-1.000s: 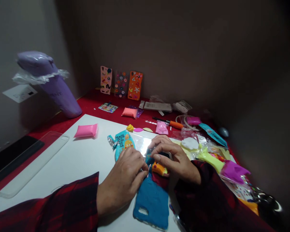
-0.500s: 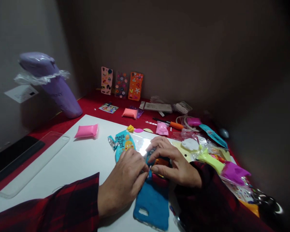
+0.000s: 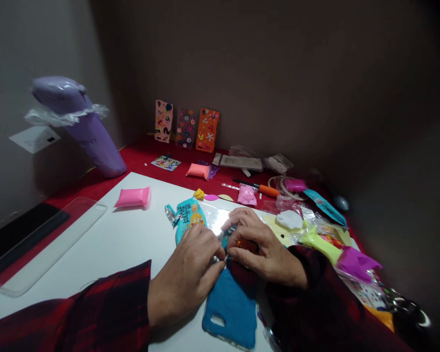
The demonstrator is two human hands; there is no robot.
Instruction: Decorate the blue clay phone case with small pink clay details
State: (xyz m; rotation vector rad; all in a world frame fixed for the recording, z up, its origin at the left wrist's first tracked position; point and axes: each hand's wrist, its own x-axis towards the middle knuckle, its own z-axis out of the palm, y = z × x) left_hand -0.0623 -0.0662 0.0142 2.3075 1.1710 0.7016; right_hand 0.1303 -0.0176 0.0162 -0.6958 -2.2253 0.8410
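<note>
A phone case covered in blue clay [image 3: 230, 307] lies on the white board [image 3: 124, 239] in front of me. My left hand [image 3: 185, 274] rests on its upper left edge with the fingertips pinched together. My right hand [image 3: 264, 249] curls over the top of the case, its fingers closed over a small orange clay piece [image 3: 246, 244]. The fingertips of both hands meet over the case. A teal clay packet [image 3: 188, 217] lies just beyond my left hand.
A pink clay pack [image 3: 132, 197] and a clear phone case [image 3: 51, 244] lie to the left. A purple wrapped object [image 3: 80, 124] leans at the back left. Three decorated cases [image 3: 186, 128] stand against the wall. Clay bags and tools crowd the right side [image 3: 326, 242].
My right hand has drawn in over the orange piece, which showed more a second ago. Both hands' fingertips have come closer together over the case.
</note>
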